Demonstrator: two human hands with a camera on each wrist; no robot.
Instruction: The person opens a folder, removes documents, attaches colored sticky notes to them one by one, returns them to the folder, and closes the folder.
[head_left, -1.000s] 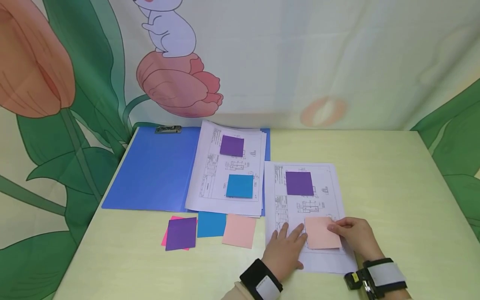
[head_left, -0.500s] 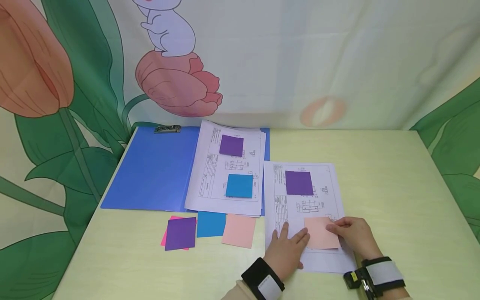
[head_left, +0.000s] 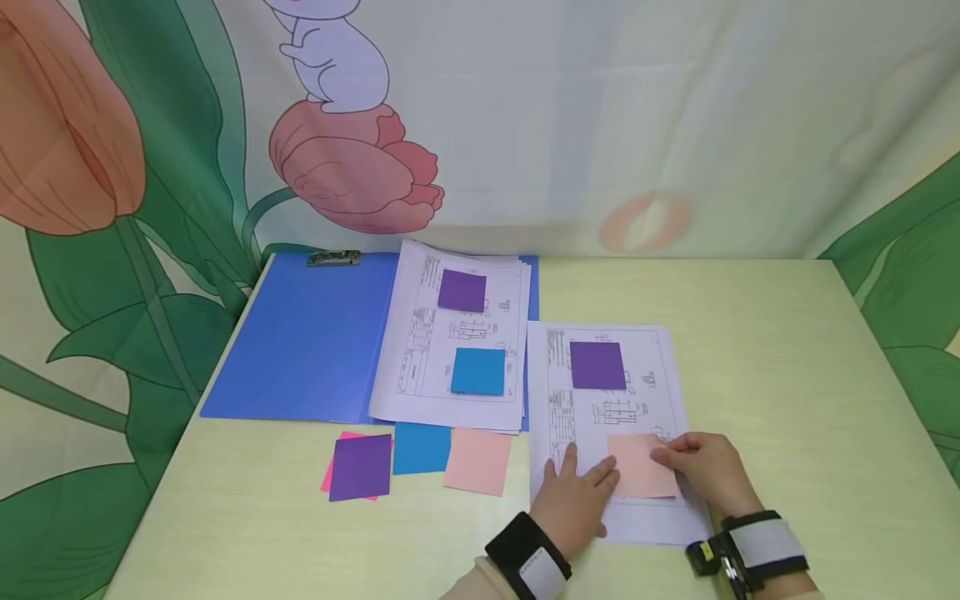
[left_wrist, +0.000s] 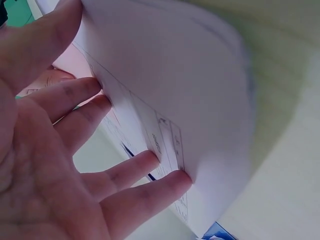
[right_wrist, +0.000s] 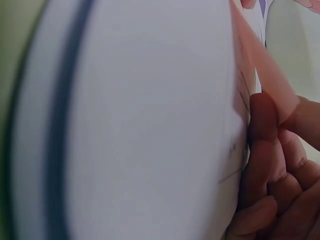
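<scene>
On the right-hand printed sheet (head_left: 645,521) lie a purple sticky note (head_left: 597,366) near the top and a pale pink sticky note (head_left: 640,467) lower down. My right hand (head_left: 712,468) pinches the pink note's right edge between thumb and fingers; in the right wrist view that edge of the sticky note (right_wrist: 282,92) is lifted off the paper. My left hand (head_left: 572,504) rests on the sheet with fingers spread, its fingertips at the note's left edge. The left wrist view shows the left hand's fingers (left_wrist: 135,200) straight against the paper.
Left of the sheet lies an open blue folder (head_left: 300,342) with a metal clip (head_left: 333,258) and stacked drawings (head_left: 405,400), bearing a purple note (head_left: 462,291) and a blue note (head_left: 477,372). Before it lie loose purple (head_left: 360,468), blue (head_left: 422,450) and pink notes (head_left: 477,462).
The left hand's fingers have shifted slightly right onto the pink note's left edge. The right hand keeps its pinch on the note's right edge, nearly still.
</scene>
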